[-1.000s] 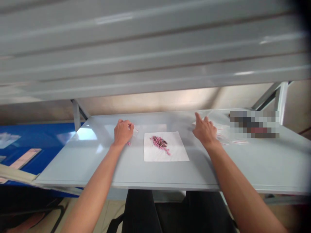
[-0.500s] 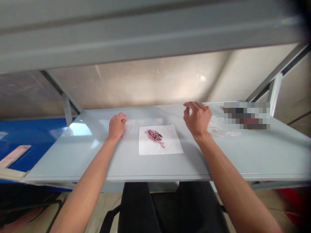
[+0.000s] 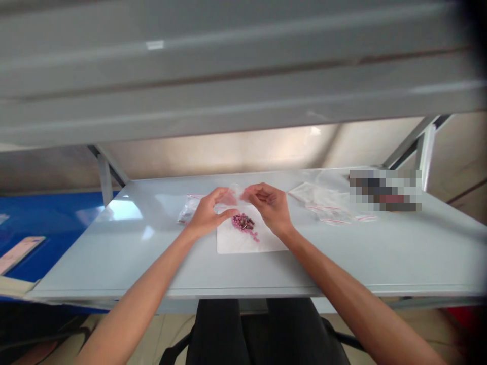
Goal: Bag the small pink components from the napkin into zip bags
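The fingers (image 3: 217,198) of the left hand (image 3: 206,218) are curved and partly closed, pinching one side of a small clear plastic bag (image 3: 233,196), and the left thumb (image 3: 226,214) reaches right, just above the pile on the paper. The fingers (image 3: 256,190) of the right hand (image 3: 269,205) are bent in the same half-closed way and pinch the bag's other side, so the bag hangs between the two hands, its thin film hard to make out against the table. Far left, beyond the table's edge, lies a blue surface (image 3: 49,228) with a pale strip (image 3: 19,256) on it. On the pale grey-blue metal table (image 3: 114,258), just beside the left hand, lies a second clear bag (image 3: 189,209) with a red-lined edge; its contents are too unclear to tell. Under and between the hands sits a white paper sheet (image 3: 232,243), and on it a small heap of pink beads and dark brown pieces (image 3: 243,223), with a few beads trailing toward the lower right, directly below the held bag and not touching it. To the right of the right hand lies a loose group of empty clear bags (image 3: 319,203) with red-striped seals, and past them a pixelated, unreadable patch (image 3: 384,190) covers something on the table.
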A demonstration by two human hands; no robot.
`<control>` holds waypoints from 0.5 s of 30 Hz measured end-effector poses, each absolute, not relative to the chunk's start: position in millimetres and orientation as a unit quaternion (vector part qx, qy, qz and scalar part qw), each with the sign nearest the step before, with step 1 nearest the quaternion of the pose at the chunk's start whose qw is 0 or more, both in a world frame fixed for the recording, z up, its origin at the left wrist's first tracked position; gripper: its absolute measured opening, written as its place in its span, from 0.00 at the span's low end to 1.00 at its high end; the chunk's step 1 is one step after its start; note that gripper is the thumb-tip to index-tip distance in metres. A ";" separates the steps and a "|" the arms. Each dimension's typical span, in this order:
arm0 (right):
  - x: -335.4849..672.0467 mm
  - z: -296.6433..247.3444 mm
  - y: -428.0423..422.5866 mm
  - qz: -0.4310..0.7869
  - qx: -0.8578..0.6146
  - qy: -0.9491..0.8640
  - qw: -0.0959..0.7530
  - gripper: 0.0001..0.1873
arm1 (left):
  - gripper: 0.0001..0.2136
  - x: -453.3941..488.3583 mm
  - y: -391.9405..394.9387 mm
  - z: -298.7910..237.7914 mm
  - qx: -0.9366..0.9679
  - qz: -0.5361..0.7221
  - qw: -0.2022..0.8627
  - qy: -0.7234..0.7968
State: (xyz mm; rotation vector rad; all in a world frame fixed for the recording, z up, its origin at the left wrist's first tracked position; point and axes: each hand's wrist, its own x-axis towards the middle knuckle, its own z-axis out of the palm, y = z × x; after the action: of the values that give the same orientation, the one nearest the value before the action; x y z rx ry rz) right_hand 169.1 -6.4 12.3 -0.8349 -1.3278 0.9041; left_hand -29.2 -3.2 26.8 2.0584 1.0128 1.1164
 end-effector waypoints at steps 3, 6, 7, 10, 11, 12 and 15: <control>169.0 10.7 -5.5 0.417 -0.374 -0.563 0.607 0.18 | 0.17 -31.1 0.3 24.8 0.721 0.424 0.369 0.405; 173.1 6.8 -0.9 0.413 -0.416 -0.566 0.580 0.19 | 0.23 -37.5 4.9 28.0 0.656 0.485 0.408 0.410; 175.8 5.3 1.2 0.390 -0.444 -0.573 0.568 0.17 | 0.26 -39.6 6.1 29.5 0.642 0.511 0.405 0.404; 187.0 2.1 7.0 0.268 -0.535 -0.607 0.523 0.11 | 0.25 -45.4 7.9 32.3 0.642 0.560 0.347 0.391; 191.0 1.6 8.4 0.229 -0.552 -0.625 0.503 0.09 | 0.22 -47.2 8.1 32.1 0.652 0.564 0.318 0.394; 194.5 1.5 9.4 0.203 -0.555 -0.646 0.483 0.07 | 0.19 -48.9 8.3 31.3 0.663 0.562 0.286 0.403; 200.4 2.0 10.4 0.215 -0.504 -0.712 0.439 0.06 | 0.08 -52.3 9.7 26.0 0.693 0.533 0.181 0.450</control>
State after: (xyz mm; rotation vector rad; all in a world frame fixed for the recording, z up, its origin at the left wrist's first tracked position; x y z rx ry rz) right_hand 200.4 10.4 2.0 -1.2517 -1.7688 0.5342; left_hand -52.3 9.7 26.0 1.9576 1.2707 1.5062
